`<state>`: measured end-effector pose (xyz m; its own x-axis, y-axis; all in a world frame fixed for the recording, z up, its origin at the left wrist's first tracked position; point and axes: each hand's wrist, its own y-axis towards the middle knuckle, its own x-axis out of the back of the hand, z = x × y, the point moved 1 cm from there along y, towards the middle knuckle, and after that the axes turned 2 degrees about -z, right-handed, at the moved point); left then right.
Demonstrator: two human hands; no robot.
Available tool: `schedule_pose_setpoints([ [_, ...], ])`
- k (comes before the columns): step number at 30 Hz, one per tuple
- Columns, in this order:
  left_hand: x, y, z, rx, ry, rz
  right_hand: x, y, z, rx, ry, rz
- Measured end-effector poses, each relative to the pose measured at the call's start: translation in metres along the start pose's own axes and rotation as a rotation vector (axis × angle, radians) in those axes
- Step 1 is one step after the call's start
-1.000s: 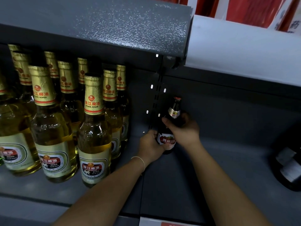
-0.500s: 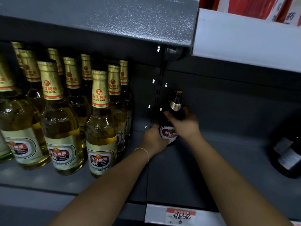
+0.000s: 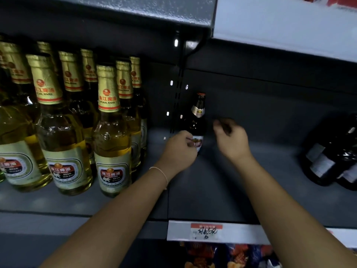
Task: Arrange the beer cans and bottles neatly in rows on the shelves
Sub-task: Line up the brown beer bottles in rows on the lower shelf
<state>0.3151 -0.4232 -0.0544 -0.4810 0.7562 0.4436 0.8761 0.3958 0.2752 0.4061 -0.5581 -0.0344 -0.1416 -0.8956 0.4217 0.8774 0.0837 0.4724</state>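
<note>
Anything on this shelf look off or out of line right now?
The dark bottles at the far right lean or lie tilted, not upright like the golden bottles. The lone brown bottle stands upright at the back, left hand touching it, right hand off it.

Grey shelf (image 3: pixel 212 190), clear bottles (image 3: pixel 112 136) (rows), brown bottle (image 3: pixel 197 120)

Dark glass bottle (image 3: pixel 196 122) glossy; clear glass bottles (image 3: pixel 111 132) gold-foil necks; shelf (image 3: pixel 222 190) matt grey metal.
</note>
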Motion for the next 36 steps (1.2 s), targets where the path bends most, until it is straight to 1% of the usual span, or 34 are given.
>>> schedule_pose_setpoints([
  [3, -0.01, 0.004, -0.015, -0.057, -0.039, 0.046, 0.021, -0.001, -0.004, 0.03, 0.004, -0.03],
  [7, -0.035, 0.01, -0.041, -0.177, 0.012, 0.089, 0.058, 0.0, -0.01, 0.054, -0.021, -0.067],
  [11, -0.068, 0.01, -0.076, -0.232, 0.003, 0.155, 0.108, 0.006, -0.028, 0.057, -0.055, -0.114],
  [13, -0.087, 0.009, -0.094, -0.25, 0.002, 0.163, 0.135, 0.009, -0.04, 0.053, -0.083, -0.146],
  [16, -0.117, 0.006, -0.119, -0.278, 0.023, 0.162, 0.173, 0.012, -0.059, 0.021, -0.067, -0.255],
  [19, -0.148, 0.001, -0.141, -0.288, 0.015, 0.198, 0.207, 0.013, -0.077, 0.005, -0.053, -0.342],
  [26, -0.214, -0.005, -0.18, -0.332, -0.032, 0.3, 0.274, 0.025, -0.118, 0.025, -0.178, -0.526],
  [28, -0.23, -0.007, -0.188, -0.347, -0.032, 0.312, 0.287, 0.032, -0.128, -0.019, -0.174, -0.526],
  [30, -0.243, -0.008, -0.196, -0.359, -0.03, 0.324, 0.295, 0.039, -0.138, -0.099, -0.155, -0.484],
  [34, -0.261, -0.005, -0.204, -0.38, -0.016, 0.331, 0.3, 0.046, -0.148, -0.246, -0.163, -0.334],
  [36, -0.268, -0.002, -0.206, -0.372, -0.011, 0.331, 0.302, 0.05, -0.157, -0.283, -0.156, -0.278],
])
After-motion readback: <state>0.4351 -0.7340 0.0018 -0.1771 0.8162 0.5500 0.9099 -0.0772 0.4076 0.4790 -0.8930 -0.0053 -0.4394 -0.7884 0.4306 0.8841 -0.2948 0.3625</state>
